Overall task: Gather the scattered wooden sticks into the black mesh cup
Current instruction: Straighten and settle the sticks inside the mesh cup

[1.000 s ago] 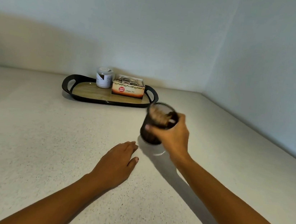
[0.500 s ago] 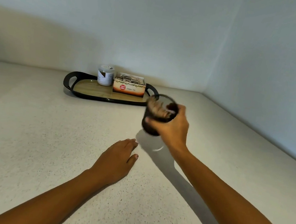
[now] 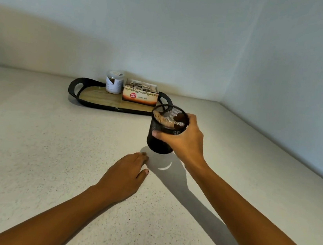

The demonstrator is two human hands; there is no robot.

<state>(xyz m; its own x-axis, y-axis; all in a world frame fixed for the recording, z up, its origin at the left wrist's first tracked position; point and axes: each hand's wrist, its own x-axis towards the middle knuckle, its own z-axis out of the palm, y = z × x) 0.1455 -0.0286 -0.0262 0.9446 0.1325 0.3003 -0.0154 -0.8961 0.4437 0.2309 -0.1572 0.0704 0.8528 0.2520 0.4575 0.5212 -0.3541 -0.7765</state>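
Observation:
My right hand [image 3: 185, 141] grips the black mesh cup [image 3: 164, 131] around its side and holds it in the air above the counter, tilted slightly with its mouth toward me. Wooden sticks [image 3: 162, 120] show inside it against the left wall. My left hand [image 3: 125, 176] lies palm down on the counter below and left of the cup, fingers together and holding nothing. No loose sticks are visible on the counter.
A black tray [image 3: 74, 88] with a wooden base stands at the back against the wall, carrying a small white jar [image 3: 113, 82] and a box of ginger tea [image 3: 140, 94]. Walls meet in a corner at the back right.
My right hand has lifted the cup a little higher and further from me. The left hand has stayed on the counter.

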